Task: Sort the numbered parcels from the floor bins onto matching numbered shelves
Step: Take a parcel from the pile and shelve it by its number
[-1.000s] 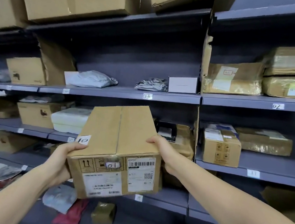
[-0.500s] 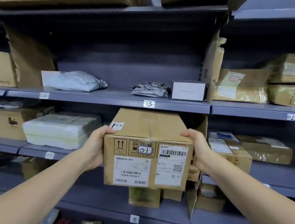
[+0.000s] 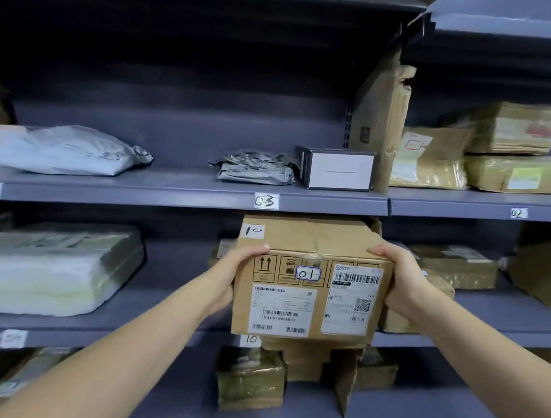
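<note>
Head-worn view, facing forward, close to shelves [image 3: 179, 194]

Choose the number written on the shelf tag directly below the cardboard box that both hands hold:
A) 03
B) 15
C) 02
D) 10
D: the white tag on the shelf edge just under the cardboard box, held by the left hand and right hand, reads 10.

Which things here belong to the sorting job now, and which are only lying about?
Job in hand:
- brown cardboard parcel with handwritten 10 sticker
- left hand and right hand, gripping its sides
- white shelf label reading 10

Lying about:
- grey plastic mailer bag
- crumpled silver foil pouch
- small white-faced box
- flat white foam-wrapped package
</note>
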Demonstrator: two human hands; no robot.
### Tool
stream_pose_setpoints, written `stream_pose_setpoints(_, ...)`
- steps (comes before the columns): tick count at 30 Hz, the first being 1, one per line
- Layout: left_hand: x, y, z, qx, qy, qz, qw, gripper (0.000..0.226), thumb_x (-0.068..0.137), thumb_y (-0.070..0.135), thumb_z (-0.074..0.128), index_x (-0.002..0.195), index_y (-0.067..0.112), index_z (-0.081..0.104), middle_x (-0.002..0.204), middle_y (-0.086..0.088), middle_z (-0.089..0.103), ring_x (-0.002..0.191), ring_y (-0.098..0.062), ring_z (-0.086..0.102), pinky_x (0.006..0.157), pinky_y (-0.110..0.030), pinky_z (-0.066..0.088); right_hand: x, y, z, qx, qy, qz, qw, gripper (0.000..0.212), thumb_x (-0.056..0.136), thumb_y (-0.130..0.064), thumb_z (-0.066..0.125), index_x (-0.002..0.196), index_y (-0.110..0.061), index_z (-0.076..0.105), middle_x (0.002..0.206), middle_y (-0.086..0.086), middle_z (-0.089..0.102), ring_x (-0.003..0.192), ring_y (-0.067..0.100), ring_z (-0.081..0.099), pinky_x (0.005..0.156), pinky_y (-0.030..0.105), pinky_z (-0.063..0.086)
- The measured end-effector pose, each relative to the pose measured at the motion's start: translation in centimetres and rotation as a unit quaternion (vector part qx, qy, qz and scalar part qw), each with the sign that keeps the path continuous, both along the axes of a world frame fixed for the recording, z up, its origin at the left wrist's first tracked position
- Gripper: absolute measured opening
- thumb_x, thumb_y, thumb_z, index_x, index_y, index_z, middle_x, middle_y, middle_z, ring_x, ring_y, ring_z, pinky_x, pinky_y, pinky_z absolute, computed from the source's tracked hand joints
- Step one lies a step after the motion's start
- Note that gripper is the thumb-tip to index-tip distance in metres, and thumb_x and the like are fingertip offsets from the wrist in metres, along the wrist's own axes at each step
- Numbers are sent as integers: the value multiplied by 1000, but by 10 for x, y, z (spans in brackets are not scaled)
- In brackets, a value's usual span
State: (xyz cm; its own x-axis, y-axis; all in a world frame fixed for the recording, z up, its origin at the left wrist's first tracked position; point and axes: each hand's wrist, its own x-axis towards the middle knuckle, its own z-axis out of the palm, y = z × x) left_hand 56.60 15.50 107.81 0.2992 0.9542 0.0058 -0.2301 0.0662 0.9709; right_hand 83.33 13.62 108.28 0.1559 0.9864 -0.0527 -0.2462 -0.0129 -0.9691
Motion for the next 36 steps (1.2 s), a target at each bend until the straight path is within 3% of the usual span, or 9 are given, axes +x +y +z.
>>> stream_pose_setpoints(4, 6, 24, -4, 26, 29, 3, 999, 81, 58, 38, 84, 128, 9, 57, 113, -13, 71, 104, -28, 68, 87, -39, 53, 6, 14, 5, 31, -6, 2, 1000, 15, 90, -23, 47, 94, -15, 60, 71, 6, 67, 66, 22, 61, 69, 33, 43)
stream_pose_setpoints(7, 7, 39, -6, 32, 37, 5, 999, 94, 51, 42, 87, 133, 11, 53, 114, -11, 71, 106, -28, 68, 87, -38, 54, 8, 27, 5, 32, -9, -5, 999, 15, 90, -24, 48, 94, -16, 60, 73, 7, 68, 71, 23, 61, 73, 35, 44)
stream_pose_setpoints(11, 8, 50, -12, 44, 46, 5, 998, 87, 53, 34, 90, 130, 20, 52, 110, -6, 72, 102, -24, 69, 93, -44, 53, 8, 43, -3, 46, -5, -13, 999, 15, 90, -22, 46, 95, -21, 60, 75, 6, 68, 70, 22, 62, 69, 34, 44)
stream_pose_setpoints(16, 13, 59, -21, 42, 60, 18, 997, 77, 62, 20, 88, 129, 28, 49, 104, 1, 74, 97, -19, 71, 90, -41, 53, 10, 55, -14, 50, -7, -42, 998, 13, 90, -23, 49, 99, -17, 57, 70, 2, 68, 73, 23, 60, 67, 34, 43)
stream_pose_setpoints(21, 16, 67, -21, 49, 58, 19, 997, 81, 58, 24, 86, 130, 28, 49, 106, -1, 74, 97, -20, 71, 90, -43, 54, 12, 61, -13, 66, -48, -70, 994, 29, 87, -29, 53, 112, -14, 54, 96, 9, 63, 90, 26, 59, 77, 37, 43)
stream_pose_setpoints(25, 14, 69, -18, 53, 57, 8, 997, 77, 59, 26, 83, 129, 23, 52, 106, -5, 74, 95, -21, 71, 83, -39, 56, 11, 60, -7, 91, -66, -64, 992, 56, 67, -38, 57, 118, -15, 53, 114, 11, 61, 103, 26, 58, 79, 37, 44)
stream_pose_setpoints(28, 12, 72, -19, 48, 46, 15, 998, 77, 59, 25, 84, 129, 20, 53, 104, -6, 74, 91, -20, 72, 78, -37, 56, 10, 62, -6, 95, -81, -60, 990, 51, 66, -42, 57, 111, -18, 55, 116, 11, 60, 105, 25, 58, 79, 37, 44)
stream_pose_setpoints(31, 10, 75, -26, 45, 52, 18, 997, 80, 58, 29, 88, 129, 21, 54, 105, -6, 74, 95, -22, 72, 85, -42, 56, 7, 66, -7, 79, -108, -60, 989, 45, 67, -45, 55, 105, -20, 58, 105, 10, 65, 98, 26, 61, 83, 39, 44)
stream_pose_setpoints(36, 1, 85, -37, 37, 70, 29, 996, 90, 49, 32, 94, 128, 23, 53, 106, -4, 74, 97, -23, 71, 94, -46, 53, -4, 74, -18, 61, -127, -54, 989, 24, 91, -36, 47, 95, -18, 62, 98, 11, 69, 94, 26, 62, 81, 39, 45)
